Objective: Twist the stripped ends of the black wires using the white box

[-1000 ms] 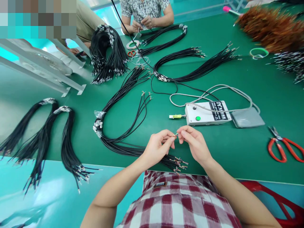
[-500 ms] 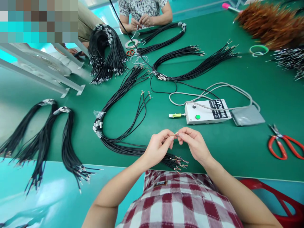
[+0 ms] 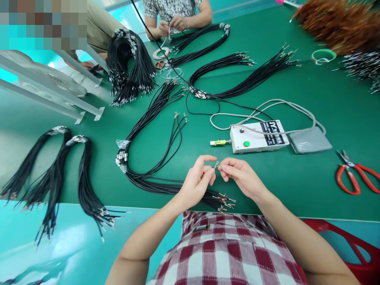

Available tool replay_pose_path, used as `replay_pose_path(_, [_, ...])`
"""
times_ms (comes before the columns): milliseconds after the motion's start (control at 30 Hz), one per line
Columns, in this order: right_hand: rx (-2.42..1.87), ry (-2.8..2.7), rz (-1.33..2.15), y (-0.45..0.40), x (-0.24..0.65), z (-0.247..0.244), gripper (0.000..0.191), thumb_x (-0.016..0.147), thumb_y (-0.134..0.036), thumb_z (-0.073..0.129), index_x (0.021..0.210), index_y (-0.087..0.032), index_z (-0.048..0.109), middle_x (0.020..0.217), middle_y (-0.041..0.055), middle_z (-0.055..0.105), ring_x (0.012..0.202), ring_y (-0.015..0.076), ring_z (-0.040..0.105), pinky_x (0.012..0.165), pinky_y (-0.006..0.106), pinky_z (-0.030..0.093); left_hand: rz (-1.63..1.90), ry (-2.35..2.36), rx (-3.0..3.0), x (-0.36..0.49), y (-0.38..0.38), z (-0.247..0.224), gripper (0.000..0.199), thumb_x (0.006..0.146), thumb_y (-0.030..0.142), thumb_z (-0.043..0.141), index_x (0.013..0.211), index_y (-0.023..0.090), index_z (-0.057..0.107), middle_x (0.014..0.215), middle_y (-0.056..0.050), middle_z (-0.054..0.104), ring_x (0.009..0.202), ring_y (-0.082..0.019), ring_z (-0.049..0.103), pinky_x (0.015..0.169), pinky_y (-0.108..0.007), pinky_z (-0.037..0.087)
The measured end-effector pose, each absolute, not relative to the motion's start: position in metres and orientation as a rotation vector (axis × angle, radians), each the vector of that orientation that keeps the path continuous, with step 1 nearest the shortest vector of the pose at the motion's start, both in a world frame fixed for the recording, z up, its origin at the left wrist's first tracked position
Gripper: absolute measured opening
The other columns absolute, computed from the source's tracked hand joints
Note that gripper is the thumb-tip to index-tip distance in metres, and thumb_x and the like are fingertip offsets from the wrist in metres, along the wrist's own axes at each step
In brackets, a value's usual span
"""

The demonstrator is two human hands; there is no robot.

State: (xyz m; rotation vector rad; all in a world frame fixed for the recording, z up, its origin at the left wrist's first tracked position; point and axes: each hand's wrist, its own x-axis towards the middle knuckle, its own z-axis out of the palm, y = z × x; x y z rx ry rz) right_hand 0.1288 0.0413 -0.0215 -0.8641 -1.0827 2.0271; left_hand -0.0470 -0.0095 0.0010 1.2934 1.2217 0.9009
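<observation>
Between thumb and fingers, my left hand (image 3: pixel 197 178) pinches the end of a black cable, its index finger raised. Thin coloured wires (image 3: pixel 216 164) stick up from that grip. My right hand (image 3: pixel 241 177) is closed in a pinch just right of these wires; what lies between its fingertips is too small to make out. Under my left forearm runs a curved bundle of black cables (image 3: pixel 148 185), bound at the bend with white labels and clear plastic (image 3: pixel 121 156). Its stripped coloured ends (image 3: pixel 224 201) fan out below my hands, near the table edge.
Beyond my hands stand a white control box (image 3: pixel 252 144) with a yellow-green tip and a grey foot pedal (image 3: pixel 310 141). Red-handled pliers (image 3: pixel 352 174) lie right. More cable bundles (image 3: pixel 83 162) hang over the left edge. Across the green table (image 3: pixel 297 186), another person's hands (image 3: pixel 172 25) work.
My fingertips have come slightly apart, and my left index finger has lifted. The coloured wires now show more plainly between the hands. The view has shifted slightly.
</observation>
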Motion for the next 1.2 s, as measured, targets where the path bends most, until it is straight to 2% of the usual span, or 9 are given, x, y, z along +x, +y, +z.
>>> replay_pose_path(200, [-0.913,-1.178,1.778,0.036,0.128,-0.024,0.028,0.086,-0.048,0.072,0.086,-0.020,0.071,0.071,-0.0004,0.064,0.063,0.0129,0.057,0.065,0.028,0.046,0.928,1.227,1.267,-0.047,-0.010,0.002,0.031,0.102,0.037,0.045,0.127,0.020,0.043,0.064,0.007,0.051,0.057,-0.010,0.043,0.060,-0.023,0.035])
replay_pose_path(333, [-0.918,-1.220,1.752,0.035,0.127,-0.024,0.029,0.087,-0.049,0.070,0.089,-0.020,0.071,0.075,0.0010,0.066,0.065,0.0139,0.059,0.065,0.029,0.049,0.913,1.246,1.262,-0.045,-0.010,0.003,0.033,0.101,0.038,0.047,0.128,0.019,0.043,0.063,0.007,0.051,0.057,-0.011,0.043,0.059,-0.023,0.035])
replay_pose_path(500, [-0.868,-1.221,1.803,0.039,0.126,-0.020,0.026,0.089,-0.045,0.067,0.089,-0.020,0.069,0.073,-0.0002,0.063,0.062,0.0128,0.057,0.063,0.028,0.048,0.908,1.237,1.262,-0.043,-0.010,0.003,0.033,0.101,0.037,0.047,0.129,0.019,0.042,0.064,0.007,0.050,0.057,-0.010,0.043,0.057,-0.022,0.033])
replay_pose_path(700, [-0.962,-1.416,1.512,0.033,0.126,-0.016,0.022,0.085,-0.041,0.073,0.092,-0.021,0.067,0.083,0.0021,0.067,0.071,0.0157,0.062,0.069,0.031,0.052,0.925,1.266,1.243,-0.040,-0.012,0.003,0.033,0.100,0.035,0.050,0.128,0.020,0.044,0.065,0.007,0.050,0.060,-0.010,0.046,0.060,-0.022,0.037])
replay_pose_path(833, [-0.961,-1.401,1.438,0.028,0.124,-0.020,0.016,0.085,-0.036,0.073,0.090,-0.022,0.068,0.083,0.0026,0.069,0.073,0.0161,0.063,0.072,0.032,0.053,0.919,1.330,1.349,-0.038,-0.014,0.002,0.032,0.100,0.033,0.050,0.128,0.020,0.046,0.068,0.005,0.053,0.065,-0.011,0.050,0.063,-0.022,0.039])
replay_pose_path(967, [-0.951,-1.263,1.567,0.028,0.123,-0.024,0.019,0.081,-0.040,0.076,0.085,-0.022,0.071,0.082,0.0022,0.068,0.067,0.0148,0.060,0.067,0.031,0.052,0.939,1.323,1.395,-0.038,-0.016,0.000,0.031,0.100,0.032,0.048,0.128,0.019,0.046,0.070,0.004,0.055,0.064,-0.011,0.051,0.061,-0.022,0.039])
replay_pose_path(1200, [-0.934,-0.734,2.048,0.024,0.110,-0.029,0.028,0.069,-0.042,0.085,0.077,-0.019,0.071,0.063,-0.0033,0.057,0.055,0.0087,0.045,0.054,0.024,0.040,1.056,1.234,1.291,-0.040,-0.020,-0.014,0.030,0.101,0.034,0.047,0.128,0.021,0.046,0.069,0.004,0.054,0.063,-0.010,0.050,0.059,-0.022,0.038])
